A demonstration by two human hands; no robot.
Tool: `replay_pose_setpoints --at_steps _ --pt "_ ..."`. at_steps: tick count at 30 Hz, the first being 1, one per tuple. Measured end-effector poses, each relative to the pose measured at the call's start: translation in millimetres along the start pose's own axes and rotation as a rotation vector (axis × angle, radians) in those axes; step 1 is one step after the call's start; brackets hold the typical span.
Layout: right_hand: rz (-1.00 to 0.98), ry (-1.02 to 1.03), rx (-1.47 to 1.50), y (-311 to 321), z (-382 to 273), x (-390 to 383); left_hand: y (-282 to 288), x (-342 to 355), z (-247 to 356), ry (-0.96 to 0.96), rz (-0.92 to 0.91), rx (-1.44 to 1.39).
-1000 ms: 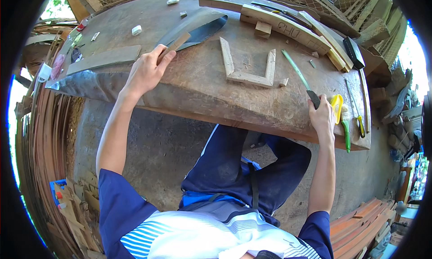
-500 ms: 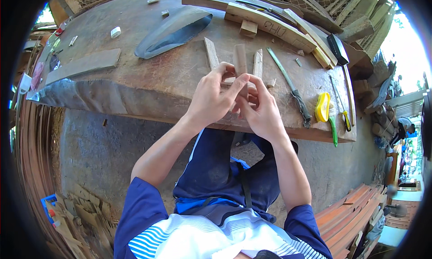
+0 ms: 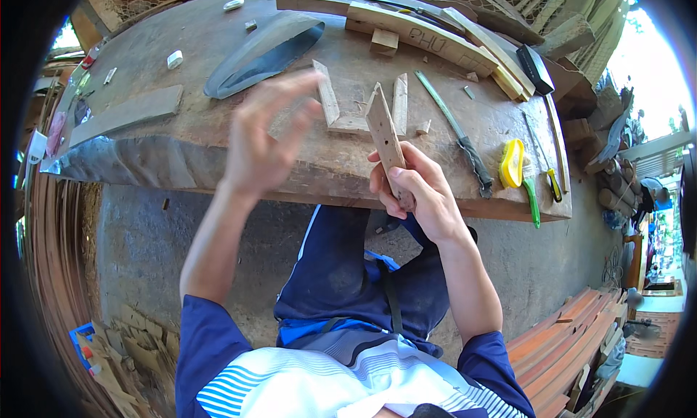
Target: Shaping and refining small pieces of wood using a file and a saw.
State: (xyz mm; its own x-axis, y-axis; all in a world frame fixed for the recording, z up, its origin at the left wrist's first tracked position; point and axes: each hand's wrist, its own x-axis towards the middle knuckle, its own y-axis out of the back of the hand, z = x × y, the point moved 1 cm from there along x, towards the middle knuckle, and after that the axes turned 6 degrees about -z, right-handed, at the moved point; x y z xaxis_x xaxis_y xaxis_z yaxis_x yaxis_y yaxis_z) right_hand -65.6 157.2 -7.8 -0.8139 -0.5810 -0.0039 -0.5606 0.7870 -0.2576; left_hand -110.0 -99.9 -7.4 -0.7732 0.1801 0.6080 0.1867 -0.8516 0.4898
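My right hand (image 3: 430,193) grips a short wooden strip (image 3: 385,135) near its lower end, thumb laid on its face. The strip stands tilted up over the bench edge, with an angled tip and small dark holes. My left hand (image 3: 258,142) is off the strip, blurred, with its fingers stretched apart and nothing seen in them. Beyond the hands, a left wooden strip (image 3: 326,97), a bottom strip (image 3: 347,123) and a right strip (image 3: 400,102) lie in a U shape on the bench. A small wood offcut (image 3: 424,128) lies beside the right strip.
On the wooden bench (image 3: 239,142) to the right lie a handsaw (image 3: 451,120), a yellow-handled brush (image 3: 512,162), a green-handled brush (image 3: 532,200) and a screwdriver (image 3: 553,182). Farther back are timber beams (image 3: 428,41) and a curved grey rubber piece (image 3: 254,59). A flat board (image 3: 131,113) lies left.
My left hand has let go of the wooden strip and moved left. The right hand keeps the strip, now turned to show its holed face. The view has shifted slightly.
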Motion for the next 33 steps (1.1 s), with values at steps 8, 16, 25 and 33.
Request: replay_pose_setpoints --at_steps 8,16,25,33 --pt "0.072 -0.071 -0.082 -6 -9 3 83 1 -159 0.379 0.118 0.491" --pt "0.19 0.095 -1.221 -8 -39 102 40 -37 -138 0.327 0.003 0.586" --pt "-0.318 0.026 -2.055 -39 1 270 18 -43 -145 0.481 -0.047 0.601" --pt "-0.368 -0.001 -2.094 -32 27 280 18 -46 -147 0.495 -0.055 0.625"
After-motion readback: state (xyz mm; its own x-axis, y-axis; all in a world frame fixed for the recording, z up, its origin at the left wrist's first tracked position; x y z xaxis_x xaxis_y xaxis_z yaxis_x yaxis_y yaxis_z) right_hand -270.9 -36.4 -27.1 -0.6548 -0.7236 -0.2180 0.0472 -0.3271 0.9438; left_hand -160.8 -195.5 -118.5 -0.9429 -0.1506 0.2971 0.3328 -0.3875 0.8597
